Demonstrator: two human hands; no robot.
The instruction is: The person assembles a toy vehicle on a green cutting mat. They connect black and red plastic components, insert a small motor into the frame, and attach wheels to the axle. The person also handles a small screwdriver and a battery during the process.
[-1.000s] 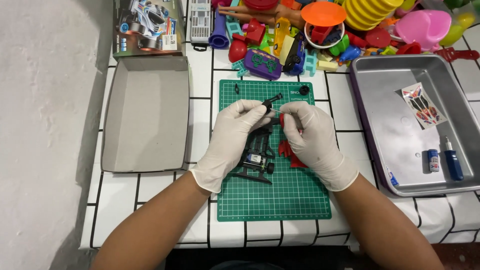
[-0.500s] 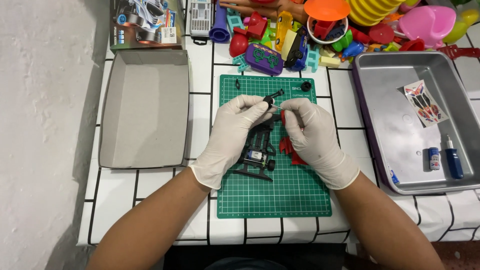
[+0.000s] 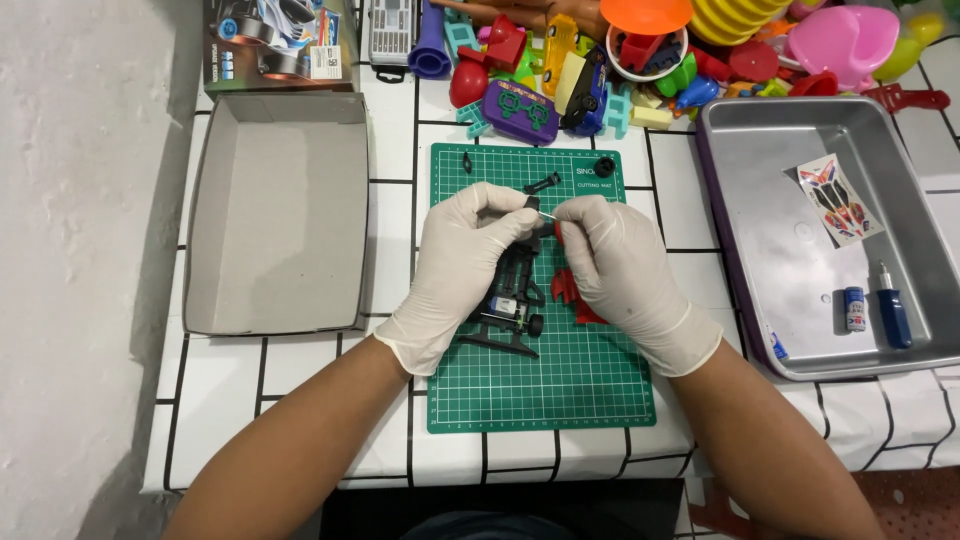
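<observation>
White gloves cover both hands over the green cutting mat [image 3: 540,400], which lies at the middle of the bench's near edge. The left hand [image 3: 465,265] grips the black toy car frame [image 3: 510,300] on the mat. The right hand [image 3: 620,270] pinches a thin metal pin [image 3: 547,212] between closed fingers, with a red part [image 3: 570,290] beneath it.

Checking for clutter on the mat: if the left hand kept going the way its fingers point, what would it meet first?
The left hand points right, toward the right hand. It would likely meet those fingertips first, right above the black chassis.
</observation>
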